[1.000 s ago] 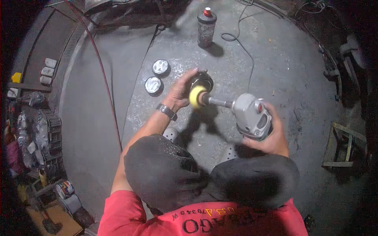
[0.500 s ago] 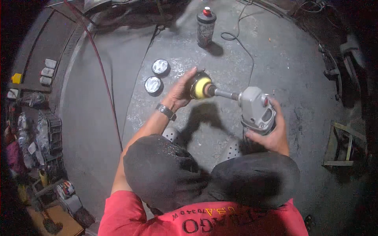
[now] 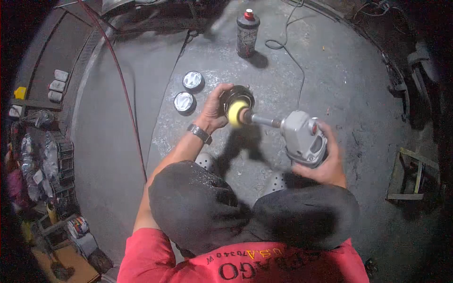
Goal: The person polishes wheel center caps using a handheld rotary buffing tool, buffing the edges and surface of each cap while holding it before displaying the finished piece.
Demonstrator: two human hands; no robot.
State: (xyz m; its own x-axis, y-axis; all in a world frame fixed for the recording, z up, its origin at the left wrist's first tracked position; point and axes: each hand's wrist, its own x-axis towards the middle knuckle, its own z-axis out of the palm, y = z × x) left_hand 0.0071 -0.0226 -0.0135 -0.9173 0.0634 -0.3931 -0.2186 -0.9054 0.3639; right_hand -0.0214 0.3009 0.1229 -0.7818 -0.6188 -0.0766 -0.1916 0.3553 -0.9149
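My left hand (image 3: 216,109) is closed around the edge of a round, dark, glossy cap (image 3: 242,93), its face turned toward the tool. Gripped in my right hand (image 3: 329,162) is a grey power polisher (image 3: 302,134) with a red button and a long metal shaft. At the shaft's end, a yellow foam pad (image 3: 237,113) overlaps the cap's lower part; whether it presses on the surface I cannot tell. Two similar round caps with shiny silver faces, the upper cap (image 3: 193,80) and the lower cap (image 3: 183,102), lie on the floor left of my left hand.
A dark bottle with a red top (image 3: 247,35) stands on the floor ahead. A grey cord (image 3: 295,59) runs back from the polisher. At left lies a red hose (image 3: 123,85), beyond it cluttered shelving (image 3: 59,165). A metal frame (image 3: 413,174) is at right.
The polisher has shifted slightly left and down, and its yellow pad now sits lower on the cap. More of the cap's dark face shows. My left hand has barely moved.
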